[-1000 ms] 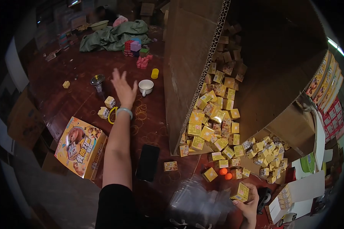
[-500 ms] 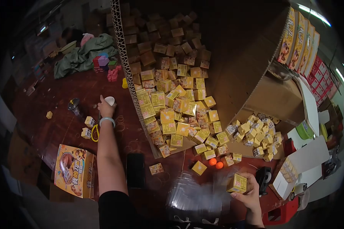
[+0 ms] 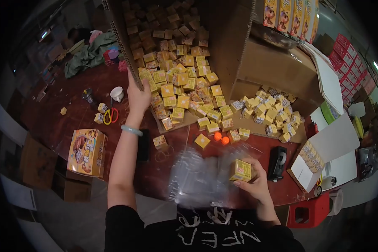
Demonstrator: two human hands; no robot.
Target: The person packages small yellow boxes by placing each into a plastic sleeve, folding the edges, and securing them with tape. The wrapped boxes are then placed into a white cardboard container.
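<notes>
My left hand (image 3: 138, 98), a bracelet at its wrist, grips the left wall of a large cardboard box (image 3: 224, 46) lying with its open side toward me; part of the fingers is hidden. Many small yellow boxes (image 3: 169, 101) spill out of it. In my right hand (image 3: 256, 180) is one small yellow box (image 3: 241, 170), held between thumb and fingers above the table's near edge. Clear plastic bags (image 3: 193, 176), blurred, lie beside that hand. A white cup (image 3: 116, 94) stands left of my left hand, near scissors (image 3: 111, 116) with yellow and red handles.
Two orange balls (image 3: 221, 138) sit in front of the pile. Yellow-and-white cubes (image 3: 273, 109) are heaped at right, near a black tape dispenser (image 3: 277, 164) and an open white box (image 3: 308, 164). A printed carton (image 3: 86, 152) and a phone (image 3: 143, 145) lie at left.
My left hand has left the white cup and moved right to the large box's wall. My right hand still holds the small yellow box. The view has shifted, showing my shirt.
</notes>
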